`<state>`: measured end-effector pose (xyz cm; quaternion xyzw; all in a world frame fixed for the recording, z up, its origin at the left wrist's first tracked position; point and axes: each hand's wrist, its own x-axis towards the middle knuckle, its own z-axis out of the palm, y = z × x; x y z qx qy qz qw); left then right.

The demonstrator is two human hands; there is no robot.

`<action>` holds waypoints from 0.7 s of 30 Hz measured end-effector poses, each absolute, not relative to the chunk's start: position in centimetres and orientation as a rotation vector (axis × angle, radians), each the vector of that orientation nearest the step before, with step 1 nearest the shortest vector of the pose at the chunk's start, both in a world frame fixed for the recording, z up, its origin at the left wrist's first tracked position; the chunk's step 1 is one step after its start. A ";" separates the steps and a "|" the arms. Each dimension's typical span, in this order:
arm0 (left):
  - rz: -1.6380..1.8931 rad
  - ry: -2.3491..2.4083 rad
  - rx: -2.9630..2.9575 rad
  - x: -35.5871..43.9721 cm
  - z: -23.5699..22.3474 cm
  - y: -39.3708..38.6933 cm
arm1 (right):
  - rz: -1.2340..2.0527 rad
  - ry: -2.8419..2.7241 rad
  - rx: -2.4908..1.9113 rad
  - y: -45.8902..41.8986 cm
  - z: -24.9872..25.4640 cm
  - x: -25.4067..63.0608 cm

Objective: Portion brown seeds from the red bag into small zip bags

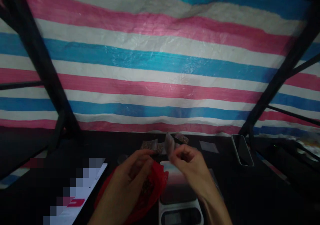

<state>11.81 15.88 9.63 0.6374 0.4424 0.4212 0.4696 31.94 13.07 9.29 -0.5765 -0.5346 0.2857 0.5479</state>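
Observation:
My right hand [188,158] pinches a small clear plastic bag [169,144], held upright above the far edge of a white kitchen scale [178,188]. My left hand [135,173] is over a red plastic bag [158,185], its fingers curled in with the tips close together. Whether anything is between them I cannot make out. Small dark bits [147,187] lie inside the red bag, partly hidden by that hand. Behind the hands are small filled clear packets [149,144], and another filled packet [182,138] lies to their right.
A flat clear bag [208,146] and a phone [242,150] lie to the right on the black table. A lit screen [82,198], partly pixelated, is at the left. Dark frame posts [47,68] stand before a striped plastic sheet [160,61].

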 end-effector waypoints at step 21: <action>0.901 0.919 1.237 10.0 7.3 17.7 | 0.668 -1.254 -1.362 15.3 6.8 25.7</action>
